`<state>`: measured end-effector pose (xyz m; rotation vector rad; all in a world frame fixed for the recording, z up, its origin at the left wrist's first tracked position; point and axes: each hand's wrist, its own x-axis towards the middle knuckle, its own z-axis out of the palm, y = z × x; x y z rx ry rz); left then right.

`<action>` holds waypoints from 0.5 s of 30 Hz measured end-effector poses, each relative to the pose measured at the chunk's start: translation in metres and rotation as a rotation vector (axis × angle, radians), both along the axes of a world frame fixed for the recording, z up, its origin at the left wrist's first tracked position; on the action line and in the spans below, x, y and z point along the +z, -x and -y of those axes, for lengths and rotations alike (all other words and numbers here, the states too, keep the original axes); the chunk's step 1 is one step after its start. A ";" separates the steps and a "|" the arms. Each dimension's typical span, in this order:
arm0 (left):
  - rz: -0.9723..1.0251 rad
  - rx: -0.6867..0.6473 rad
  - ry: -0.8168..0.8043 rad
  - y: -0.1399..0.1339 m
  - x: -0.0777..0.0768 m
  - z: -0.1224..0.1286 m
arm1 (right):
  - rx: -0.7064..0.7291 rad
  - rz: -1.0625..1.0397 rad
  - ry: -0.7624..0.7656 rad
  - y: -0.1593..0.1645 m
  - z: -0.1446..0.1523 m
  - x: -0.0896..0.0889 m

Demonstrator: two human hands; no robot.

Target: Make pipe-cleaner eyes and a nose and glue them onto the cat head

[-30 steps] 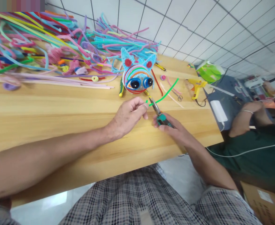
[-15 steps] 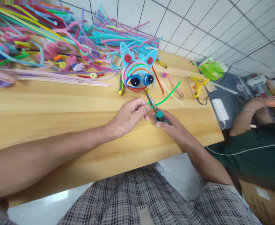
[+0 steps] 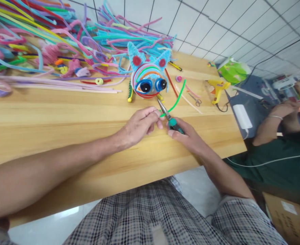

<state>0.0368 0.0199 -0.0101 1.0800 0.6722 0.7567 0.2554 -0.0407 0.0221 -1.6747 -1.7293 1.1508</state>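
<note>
Left hand (image 3: 141, 125) pinched on green stem (image 3: 178, 98), right hand (image 3: 188, 135) clamped around pliers (image 3: 173, 122), inside near edge of tabletop (image 3: 139, 166); stem's free end has been swung steeper, presumably being bent.

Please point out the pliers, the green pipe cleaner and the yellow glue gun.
Pliers (image 3: 172, 121): head view, on the teal part.
Green pipe cleaner (image 3: 179, 96): head view, on its long free stretch.
Yellow glue gun (image 3: 219, 87): head view, on its body.

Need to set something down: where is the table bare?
Bare wood lies between the pale pink stems and left forearm, and right of the right hand, in front of the glue gun. Crowded: the back left, heaped with fuzzy stems.
</note>
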 end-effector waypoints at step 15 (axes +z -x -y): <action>-0.213 0.312 -0.392 0.004 0.002 0.010 | -0.049 0.114 -0.108 0.010 0.005 -0.005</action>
